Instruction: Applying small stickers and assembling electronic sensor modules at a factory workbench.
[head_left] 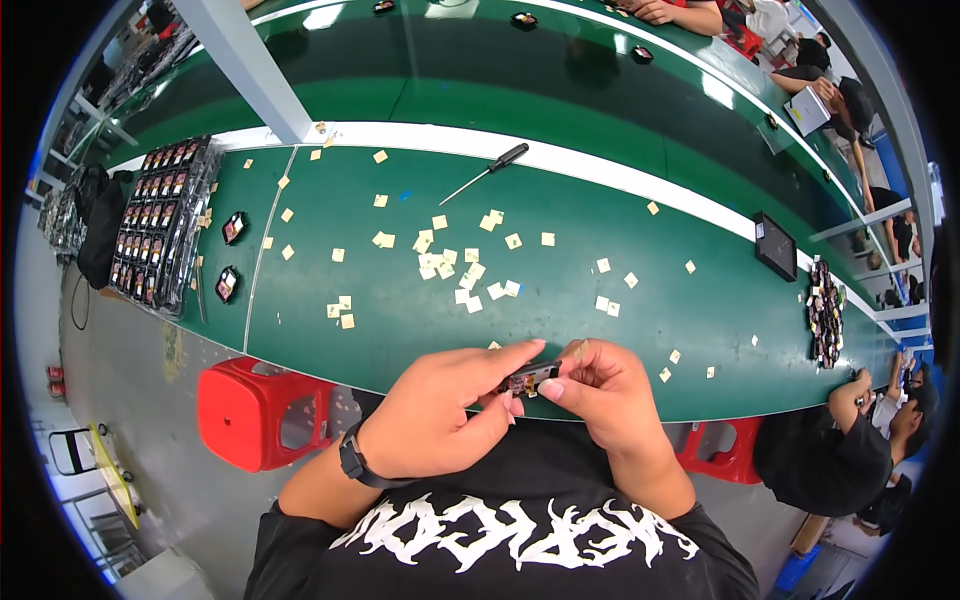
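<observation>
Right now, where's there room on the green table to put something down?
One bare patch is right of the screwdriver, reaching a lone yellow square. Another lies between the three yellow squares at left and the middle cluster, beyond the left hand. Crowded: that cluster, the stacked trays far left, the black pile far right.

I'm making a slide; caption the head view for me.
Left hand and right hand hold a small dark item at a green bench strewn with pale yellow squares.

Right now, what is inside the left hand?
The left hand holds a small dark device, with the right hand at its other end. Some coloured surface shows; its left end and underside are covered.
</observation>
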